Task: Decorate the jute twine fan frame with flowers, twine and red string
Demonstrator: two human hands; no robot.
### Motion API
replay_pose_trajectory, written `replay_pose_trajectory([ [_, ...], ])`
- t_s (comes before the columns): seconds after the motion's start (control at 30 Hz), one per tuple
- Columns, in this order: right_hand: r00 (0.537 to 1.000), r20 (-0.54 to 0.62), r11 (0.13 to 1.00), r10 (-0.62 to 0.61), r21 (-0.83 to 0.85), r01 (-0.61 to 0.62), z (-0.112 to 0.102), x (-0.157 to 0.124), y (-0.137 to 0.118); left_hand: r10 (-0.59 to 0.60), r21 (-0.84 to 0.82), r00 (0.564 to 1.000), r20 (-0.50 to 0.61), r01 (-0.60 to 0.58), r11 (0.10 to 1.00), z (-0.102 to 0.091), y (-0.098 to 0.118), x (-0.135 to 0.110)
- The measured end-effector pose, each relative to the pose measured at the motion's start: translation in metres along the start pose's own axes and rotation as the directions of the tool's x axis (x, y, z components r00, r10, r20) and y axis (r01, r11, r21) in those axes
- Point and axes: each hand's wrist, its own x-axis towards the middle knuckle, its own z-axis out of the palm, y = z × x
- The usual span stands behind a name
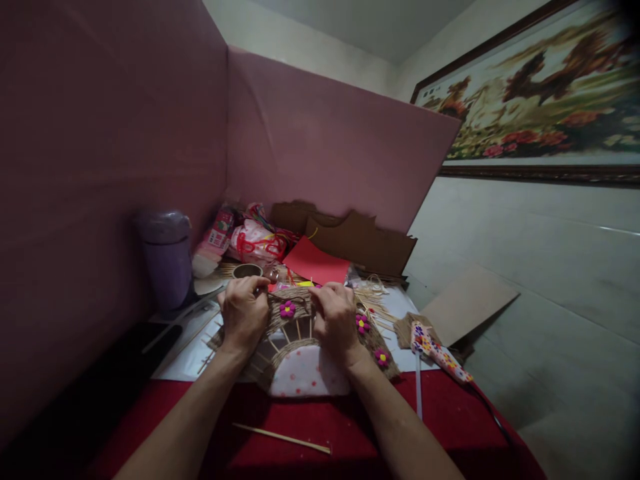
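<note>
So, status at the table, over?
Left hand and right hand at upper edge of brown, magenta-flowered twine arch. Thin pale stick lies nearer the person, apart from both hands.

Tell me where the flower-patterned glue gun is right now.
In the head view, the glue gun lies toward the right edge of the red-covered table, right of the right hand and beside a brown scrap.

Purple tumbler stands left of the left hand; pink partition rises beyond it; framed horse painting hangs above and right of the right hand.
</note>
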Motion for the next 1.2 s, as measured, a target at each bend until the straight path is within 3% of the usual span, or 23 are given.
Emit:
replay_pose_trajectory([
  [0.1, 0.992, -0.108, 0.997, 0.069, -0.015, -0.071, -0.024, 0.011, 0.002, 0.006, 0.01, 1.0, -0.004, -0.006, 1.0, 0.0, 0.001, 0.0],
  [0.2, 0.953, -0.236, 0.98, 0.189, -0.013, -0.198, -0.066, 0.016, 0.009, 0.011, 0.027, 1.0, 0.003, -0.011, 1.0, 0.0, 0.002, 0.001],
  [0.3, 0.899, -0.204, 0.911, 0.387, -0.068, -0.407, -0.109, -0.001, 0.017, 0.02, 0.038, 1.0, 0.01, -0.021, 0.999, 0.001, 0.001, 0.001],
  [0.37, 0.843, -0.139, 0.801, 0.52, -0.265, -0.537, -0.127, -0.025, 0.021, 0.026, 0.038, 1.0, 0.013, -0.026, 0.999, 0.001, 0.001, 0.001],
  [0.43, 0.777, -0.032, 0.679, 0.628, -0.466, -0.568, -0.133, -0.053, 0.025, 0.03, 0.037, 0.999, 0.016, -0.031, 0.999, 0.002, 0.001, 0.002],
  [0.53, 0.634, 0.111, 0.551, 0.765, -0.622, -0.556, -0.126, -0.09, 0.029, 0.041, 0.048, 0.999, 0.015, -0.042, 0.998, 0.002, 0.001, 0.002],
  [0.67, 0.492, 0.21, 0.497, 0.845, -0.648, -0.577, -0.111, -0.115, 0.036, 0.044, 0.05, 0.999, 0.005, -0.044, 0.998, 0.003, 0.001, 0.002],
  [1.07, 0.45, 0.159, 0.456, 0.879, -0.557, -0.694, -0.111, -0.126, 0.045, 0.023, 0.05, 0.999, 0.022, -0.024, 0.998, 0.002, 0.004, 0.002],
  [1.2, 0.475, 0.176, 0.485, 0.862, -0.56, -0.672, -0.115, -0.124, 0.047, 0.023, 0.043, 0.999, 0.028, -0.024, 0.999, 0.001, 0.005, 0.002],
])
